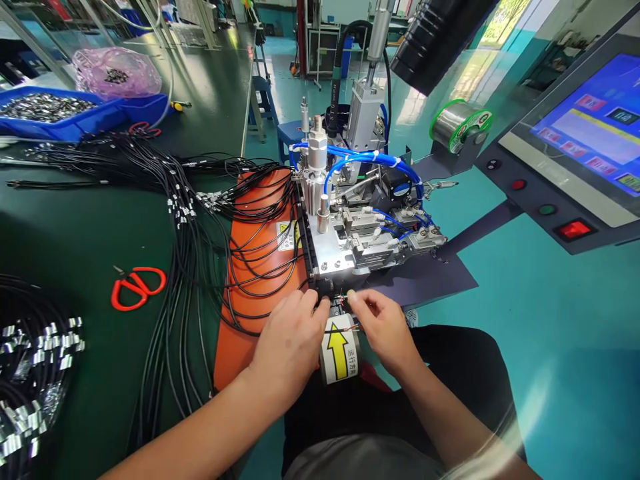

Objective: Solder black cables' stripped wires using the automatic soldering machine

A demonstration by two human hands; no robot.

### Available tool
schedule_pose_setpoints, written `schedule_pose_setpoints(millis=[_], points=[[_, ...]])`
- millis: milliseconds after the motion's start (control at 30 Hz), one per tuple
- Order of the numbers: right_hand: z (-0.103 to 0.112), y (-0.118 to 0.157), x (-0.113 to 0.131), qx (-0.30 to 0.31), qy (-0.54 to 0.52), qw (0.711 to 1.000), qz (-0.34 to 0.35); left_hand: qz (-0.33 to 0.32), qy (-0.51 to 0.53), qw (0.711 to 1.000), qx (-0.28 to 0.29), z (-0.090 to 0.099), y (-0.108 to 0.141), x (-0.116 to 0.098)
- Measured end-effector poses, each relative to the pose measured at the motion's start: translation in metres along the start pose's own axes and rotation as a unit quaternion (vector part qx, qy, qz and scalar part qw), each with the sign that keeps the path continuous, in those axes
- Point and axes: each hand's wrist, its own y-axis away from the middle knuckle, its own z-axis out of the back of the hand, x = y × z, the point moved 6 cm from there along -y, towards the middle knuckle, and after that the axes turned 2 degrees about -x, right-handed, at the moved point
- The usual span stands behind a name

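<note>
Pinching fine coloured wires (342,301) before the soldering machine (373,248), the right hand (390,330) has fingers together; the left hand (293,337) seems clamped on black cable (334,331). Wires look light, floppy, fragile: safest gripped on the cable.

Left forearm (205,427): bare; we bring it in between 7 and 8 o'clock, angled toward 2.
Left hand (291,340): back up, fingers bent, pointing about 1 o'clock; our thumb lies close to them.
Right forearm (447,420): bare, enters between 4 and 5, aimed at 10.
Right hand (387,330): we pinch, thumb to forefinger, tips toward 10.
Our spacing: hands near, apart.
</note>
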Motion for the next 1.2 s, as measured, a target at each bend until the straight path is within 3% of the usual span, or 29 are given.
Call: schedule_pose_setpoints(millis=[133, 433, 600, 1200], points=[[0.000, 0.005, 0.010, 0.023, 0.036, 0.999, 0.009, -0.006, -0.013, 1.000, -0.009, 0.000, -0.001, -0.002], [0.001, 0.001, 0.018, 0.002, 0.082, 0.996, 0.020, -0.018, -0.027, 0.998, -0.054, -0.001, 0.000, -0.002], [0.007, 0.000, 0.023, -0.011, 0.104, 0.993, 0.056, -0.021, -0.031, 0.998, -0.054, 0.001, 0.000, -0.003], [0.004, -0.001, 0.020, -0.001, 0.080, 0.994, 0.080, -0.026, -0.031, 0.998, -0.048, 0.001, 0.000, -0.003]])
